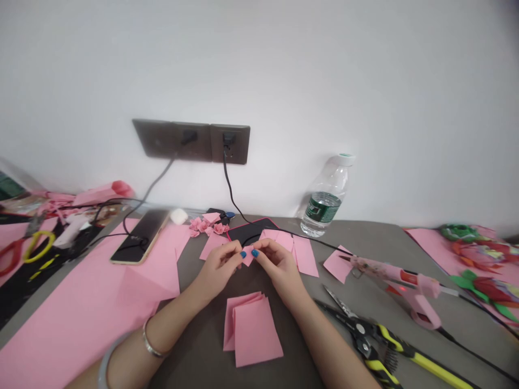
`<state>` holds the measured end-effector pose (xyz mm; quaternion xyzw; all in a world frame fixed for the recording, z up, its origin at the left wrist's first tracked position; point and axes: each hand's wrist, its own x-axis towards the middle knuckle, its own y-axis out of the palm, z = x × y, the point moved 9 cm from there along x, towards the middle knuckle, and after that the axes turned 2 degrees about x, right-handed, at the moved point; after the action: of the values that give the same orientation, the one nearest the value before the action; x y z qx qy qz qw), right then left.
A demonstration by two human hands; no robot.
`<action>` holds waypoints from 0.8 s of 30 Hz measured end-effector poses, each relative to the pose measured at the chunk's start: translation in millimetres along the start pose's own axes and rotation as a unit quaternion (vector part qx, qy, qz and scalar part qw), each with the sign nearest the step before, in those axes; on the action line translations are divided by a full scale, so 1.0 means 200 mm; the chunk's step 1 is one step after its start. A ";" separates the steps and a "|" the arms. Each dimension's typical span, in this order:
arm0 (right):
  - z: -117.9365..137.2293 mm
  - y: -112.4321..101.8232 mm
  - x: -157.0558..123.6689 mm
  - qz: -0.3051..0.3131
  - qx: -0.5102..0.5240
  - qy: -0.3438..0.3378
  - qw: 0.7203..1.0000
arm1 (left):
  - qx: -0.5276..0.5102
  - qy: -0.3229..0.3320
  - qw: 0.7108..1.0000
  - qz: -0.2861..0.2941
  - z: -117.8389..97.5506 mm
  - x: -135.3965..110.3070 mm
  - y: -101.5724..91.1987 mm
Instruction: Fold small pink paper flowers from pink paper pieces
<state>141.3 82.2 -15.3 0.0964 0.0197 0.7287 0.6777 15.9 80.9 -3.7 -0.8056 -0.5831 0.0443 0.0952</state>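
Between my two hands is a small piece of pink paper (248, 256), pinched from both sides. My left hand (221, 265) grips its left edge with thumb and forefinger. My right hand (279, 265) closes on its right edge in the same way. Fingers cover part of the piece, so its exact fold cannot be made out. Just below the hands lies a stack of folded pink paper (257, 332). Behind them are more pink paper squares (306, 255) and a dark flat pad with a red edge (253, 229). Small folded pink paper flowers (206, 224) cluster to the left.
A pink glue gun (405, 283) with a red light and cable lies right, beyond black-and-yellow scissors (365, 335) with open blades. A water bottle (326, 197) stands by the wall. Left are a phone (141, 237), large pink sheets (93, 302) and red-and-yellow-handled scissors (38, 246).
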 end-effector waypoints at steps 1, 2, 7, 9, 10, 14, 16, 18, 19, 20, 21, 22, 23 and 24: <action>0.00 0.00 0.00 -0.003 0.000 -0.003 1.000 | -0.001 0.000 1.000 -0.002 0.00 0.00 0.00; 0.01 0.00 0.00 -0.005 -0.004 -0.008 1.000 | 0.000 0.003 1.000 -0.002 0.00 0.00 0.00; 0.04 0.00 -0.02 -0.008 -0.045 -0.050 0.998 | 0.009 0.007 1.000 0.018 -0.01 0.00 0.03; 0.06 0.00 -0.02 -0.006 -0.057 -0.066 0.996 | 0.014 0.005 1.000 0.022 -0.02 0.00 0.03; 0.07 0.01 -0.02 -0.002 -0.063 -0.074 0.995 | 0.018 0.005 1.000 0.023 -0.01 0.00 0.03; 0.14 0.03 -0.04 0.014 -0.109 -0.132 0.985 | 0.030 0.019 0.999 0.005 -0.01 0.00 0.01; 0.17 0.05 -0.06 0.020 -0.145 -0.168 0.975 | 0.034 0.027 0.999 -0.006 0.00 0.00 0.00; 0.20 0.05 -0.06 0.023 -0.173 -0.193 0.965 | 0.036 0.033 0.999 -0.014 0.00 0.00 -0.01; 0.21 0.06 -0.07 0.025 -0.183 -0.202 0.962 | 0.036 0.036 0.999 -0.016 0.00 0.00 -0.01; 0.21 0.06 -0.07 0.026 -0.190 -0.207 0.959 | 0.036 0.039 0.998 -0.018 0.00 0.00 -0.01; 0.22 0.06 -0.07 0.028 -0.195 -0.211 0.957 | 0.036 0.042 0.998 -0.019 -0.01 0.00 -0.01; 0.22 0.06 -0.07 0.030 -0.200 -0.214 0.956 | 0.037 0.043 0.998 -0.019 -0.01 -0.01 -0.02; 0.22 0.06 -0.08 0.031 -0.203 -0.216 0.954 | 0.038 0.044 0.998 -0.019 -0.01 -0.01 -0.02; 0.22 0.06 -0.08 0.034 -0.205 -0.217 0.954 | 0.039 0.043 0.998 -0.019 -0.01 -0.02 -0.02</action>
<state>137.2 60.1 28.8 0.1117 -0.2811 0.7009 0.6460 12.3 78.6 -0.5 -0.7911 -0.5915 0.0302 0.1528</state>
